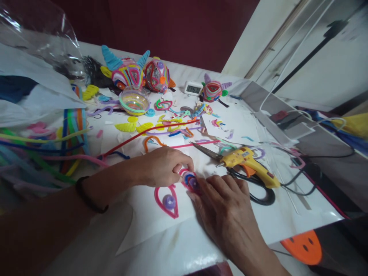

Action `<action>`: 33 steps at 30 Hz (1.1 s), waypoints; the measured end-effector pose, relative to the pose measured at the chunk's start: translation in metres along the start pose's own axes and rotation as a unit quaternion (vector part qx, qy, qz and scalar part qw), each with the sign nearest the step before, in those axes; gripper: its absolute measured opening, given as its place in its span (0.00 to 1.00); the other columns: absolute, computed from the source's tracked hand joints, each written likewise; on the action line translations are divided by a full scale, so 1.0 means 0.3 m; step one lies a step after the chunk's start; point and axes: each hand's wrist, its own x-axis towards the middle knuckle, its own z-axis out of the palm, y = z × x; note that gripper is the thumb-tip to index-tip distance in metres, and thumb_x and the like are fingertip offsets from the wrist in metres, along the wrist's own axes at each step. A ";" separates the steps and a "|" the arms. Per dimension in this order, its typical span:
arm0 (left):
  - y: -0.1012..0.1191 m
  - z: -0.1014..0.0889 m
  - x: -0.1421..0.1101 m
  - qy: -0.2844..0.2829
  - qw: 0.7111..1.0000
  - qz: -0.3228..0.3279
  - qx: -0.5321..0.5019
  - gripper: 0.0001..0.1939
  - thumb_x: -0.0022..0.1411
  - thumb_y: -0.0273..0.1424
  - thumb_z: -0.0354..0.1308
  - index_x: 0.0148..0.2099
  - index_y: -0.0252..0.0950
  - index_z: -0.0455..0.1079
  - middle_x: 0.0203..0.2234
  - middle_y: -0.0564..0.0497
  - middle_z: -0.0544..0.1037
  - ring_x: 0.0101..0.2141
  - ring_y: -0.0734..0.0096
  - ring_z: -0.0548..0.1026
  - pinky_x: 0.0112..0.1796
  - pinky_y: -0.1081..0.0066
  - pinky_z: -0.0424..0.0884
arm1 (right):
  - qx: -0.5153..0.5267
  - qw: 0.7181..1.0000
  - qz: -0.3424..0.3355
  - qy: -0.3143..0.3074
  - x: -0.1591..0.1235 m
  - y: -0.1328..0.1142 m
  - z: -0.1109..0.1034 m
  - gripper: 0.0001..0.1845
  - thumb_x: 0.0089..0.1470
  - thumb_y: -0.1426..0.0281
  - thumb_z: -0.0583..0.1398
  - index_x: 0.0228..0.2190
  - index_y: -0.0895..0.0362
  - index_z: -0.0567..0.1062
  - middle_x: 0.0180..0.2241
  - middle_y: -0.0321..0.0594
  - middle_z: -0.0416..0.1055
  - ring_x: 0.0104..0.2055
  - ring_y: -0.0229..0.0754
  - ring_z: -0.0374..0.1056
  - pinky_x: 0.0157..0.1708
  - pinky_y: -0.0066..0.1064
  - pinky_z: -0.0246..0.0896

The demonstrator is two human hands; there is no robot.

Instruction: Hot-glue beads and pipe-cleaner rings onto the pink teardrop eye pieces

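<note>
Both hands meet over a small pipe-cleaner piece [189, 179] with pink, white, blue and purple curves, lying on white paper. My left hand [161, 166] pinches its upper left end between thumb and forefinger. My right hand [222, 199] presses its fingertips against the piece's right side, partly hiding it. Just below my left hand lies a pink teardrop outline [176, 209] with a purple coil [169, 202] inside. Right of the hands, a yellow glue gun [253, 165] rests across black-handled scissors [266, 197].
Decorated balls with horns [129, 73] stand at the back, beside a clear bowl [134, 101] and a small digital clock [193, 88]. Pipe cleaners [71, 134] spill across the left. Cut scraps and yellow leaf shapes [126, 127] cover the middle. An orange stool seat [304, 247] shows below the table.
</note>
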 end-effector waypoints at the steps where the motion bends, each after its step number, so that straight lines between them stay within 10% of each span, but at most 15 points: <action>1: 0.001 0.000 0.000 -0.001 1.000 0.000 0.000 0.19 0.49 0.20 0.55 0.43 0.38 0.74 0.25 0.55 0.73 0.29 0.73 0.70 0.31 0.76 0.61 | 0.002 1.000 0.001 -0.001 -0.001 0.001 0.000 0.13 0.59 0.64 0.56 0.38 0.57 0.78 0.28 0.40 0.71 0.31 0.43 0.61 0.33 0.38 0.47; 12: 0.001 -0.003 -0.005 -0.001 1.000 -0.004 -0.004 0.18 0.49 0.21 0.55 0.43 0.39 0.74 0.24 0.56 0.71 0.28 0.74 0.70 0.29 0.77 0.60 | 0.012 0.999 -0.033 -0.021 -0.016 -0.029 -0.002 0.23 0.59 0.60 0.56 0.53 0.56 0.70 0.41 0.46 0.72 0.38 0.48 0.61 0.35 0.42 0.52; 33: 0.004 -0.004 -0.003 -0.007 1.000 -0.012 -0.015 0.18 0.49 0.21 0.55 0.42 0.39 0.74 0.24 0.56 0.71 0.29 0.73 0.70 0.30 0.76 0.60 | 0.005 0.999 -0.028 -0.038 -0.007 -0.027 0.011 0.24 0.60 0.59 0.55 0.52 0.60 0.70 0.43 0.47 0.72 0.38 0.50 0.60 0.36 0.42 0.51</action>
